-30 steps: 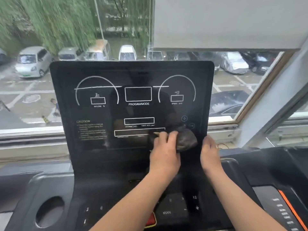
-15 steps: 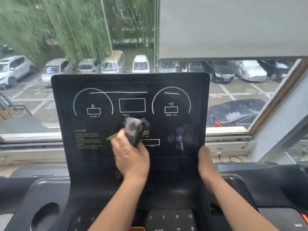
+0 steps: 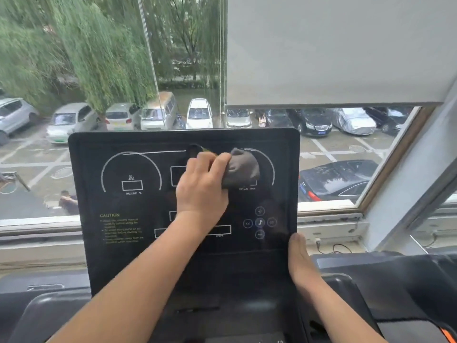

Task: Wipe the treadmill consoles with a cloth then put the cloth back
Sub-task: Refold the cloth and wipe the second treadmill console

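Your L hand [image 3: 201,191] clenched on soft grey cloth [image 3: 243,167], bunched, pressing upper treadmill console [image 3: 111,263]; R hand [image 3: 300,261] flat, bracing console edge.

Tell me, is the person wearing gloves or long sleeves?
No. The left hand and right hand are both bare, with no gloves, rings or watch showing. Both forearms are bare too, right down to the picture's bottom edge, so no sleeves are in view.

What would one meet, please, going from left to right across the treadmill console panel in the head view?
CAUTION text → incline dial → left hand → cloth → music buttons → right hand at the console edge.
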Action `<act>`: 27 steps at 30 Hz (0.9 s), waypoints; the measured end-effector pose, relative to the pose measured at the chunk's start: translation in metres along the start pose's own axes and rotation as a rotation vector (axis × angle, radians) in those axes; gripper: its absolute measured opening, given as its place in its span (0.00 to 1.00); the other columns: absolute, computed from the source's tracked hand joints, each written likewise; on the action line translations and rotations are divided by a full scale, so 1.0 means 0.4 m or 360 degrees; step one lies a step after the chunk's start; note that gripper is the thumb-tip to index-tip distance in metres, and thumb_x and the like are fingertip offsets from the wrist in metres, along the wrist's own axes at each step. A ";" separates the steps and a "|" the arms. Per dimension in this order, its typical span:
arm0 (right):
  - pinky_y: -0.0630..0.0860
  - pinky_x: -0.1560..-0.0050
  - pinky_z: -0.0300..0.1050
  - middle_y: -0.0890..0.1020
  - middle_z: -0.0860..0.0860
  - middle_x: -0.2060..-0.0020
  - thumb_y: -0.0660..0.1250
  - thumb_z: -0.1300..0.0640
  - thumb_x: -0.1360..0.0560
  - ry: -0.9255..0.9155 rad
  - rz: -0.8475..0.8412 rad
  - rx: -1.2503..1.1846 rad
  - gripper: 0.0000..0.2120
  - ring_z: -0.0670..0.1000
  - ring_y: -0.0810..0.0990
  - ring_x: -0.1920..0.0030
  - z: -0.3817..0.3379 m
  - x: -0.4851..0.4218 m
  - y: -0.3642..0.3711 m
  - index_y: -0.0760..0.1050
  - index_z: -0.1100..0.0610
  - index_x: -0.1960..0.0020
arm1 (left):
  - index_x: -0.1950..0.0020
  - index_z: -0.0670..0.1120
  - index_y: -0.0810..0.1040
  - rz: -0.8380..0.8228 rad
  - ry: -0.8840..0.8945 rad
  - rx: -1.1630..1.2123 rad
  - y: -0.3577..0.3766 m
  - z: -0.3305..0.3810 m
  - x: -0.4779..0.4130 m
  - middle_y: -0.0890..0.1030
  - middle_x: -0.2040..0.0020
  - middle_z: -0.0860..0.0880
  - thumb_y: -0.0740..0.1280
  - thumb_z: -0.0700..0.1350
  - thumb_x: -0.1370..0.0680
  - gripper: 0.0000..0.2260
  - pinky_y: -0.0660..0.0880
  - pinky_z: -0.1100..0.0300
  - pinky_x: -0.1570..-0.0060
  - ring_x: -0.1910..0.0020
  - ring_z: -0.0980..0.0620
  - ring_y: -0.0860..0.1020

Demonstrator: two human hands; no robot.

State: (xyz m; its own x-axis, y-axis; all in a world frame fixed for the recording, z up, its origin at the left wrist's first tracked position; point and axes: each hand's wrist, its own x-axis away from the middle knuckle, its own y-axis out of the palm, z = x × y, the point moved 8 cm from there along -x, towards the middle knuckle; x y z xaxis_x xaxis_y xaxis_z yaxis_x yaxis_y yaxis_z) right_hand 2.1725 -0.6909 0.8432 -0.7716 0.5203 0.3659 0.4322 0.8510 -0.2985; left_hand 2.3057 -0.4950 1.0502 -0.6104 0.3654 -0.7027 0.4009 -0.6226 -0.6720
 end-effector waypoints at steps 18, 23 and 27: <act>0.76 0.39 0.32 0.83 0.33 0.40 0.43 0.32 0.17 -0.0329 -0.0101 -0.0422 0.28 0.30 0.78 0.39 -0.144 -0.036 -0.036 0.73 0.42 0.30 | 0.32 0.54 0.77 -0.0043 0.0185 -0.0084 0.045 0.137 -0.162 0.76 0.41 0.48 0.73 0.42 0.35 0.31 0.69 0.46 0.48 0.45 0.40 0.73; 0.60 0.30 0.36 0.69 0.36 0.30 0.52 0.52 0.12 -0.0469 0.0004 -0.0273 0.13 0.38 0.67 0.29 -0.159 -0.031 -0.050 0.61 0.41 0.28 | 0.37 0.52 0.79 -0.0127 0.0420 -0.0050 0.160 0.265 -0.029 0.78 0.43 0.47 0.71 0.43 0.37 0.27 0.68 0.49 0.57 0.52 0.40 0.74; 0.72 0.45 0.25 0.81 0.51 0.38 0.59 0.63 0.14 -0.0516 -0.0015 -0.0170 0.13 0.40 0.79 0.44 -0.154 -0.042 -0.049 0.76 0.55 0.33 | 0.40 0.51 0.79 -0.0331 0.0903 -0.0141 0.219 0.315 0.045 0.79 0.48 0.48 0.70 0.43 0.35 0.23 0.70 0.51 0.61 0.55 0.41 0.75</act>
State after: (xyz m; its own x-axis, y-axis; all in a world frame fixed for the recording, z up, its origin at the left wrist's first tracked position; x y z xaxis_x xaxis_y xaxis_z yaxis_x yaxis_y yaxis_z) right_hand 2.2056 -0.7119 0.8972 -0.8765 0.4771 0.0637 0.4578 0.8671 -0.1963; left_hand 2.2439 -0.6301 1.0082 -0.2328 0.8001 -0.5529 0.3826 -0.4474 -0.8084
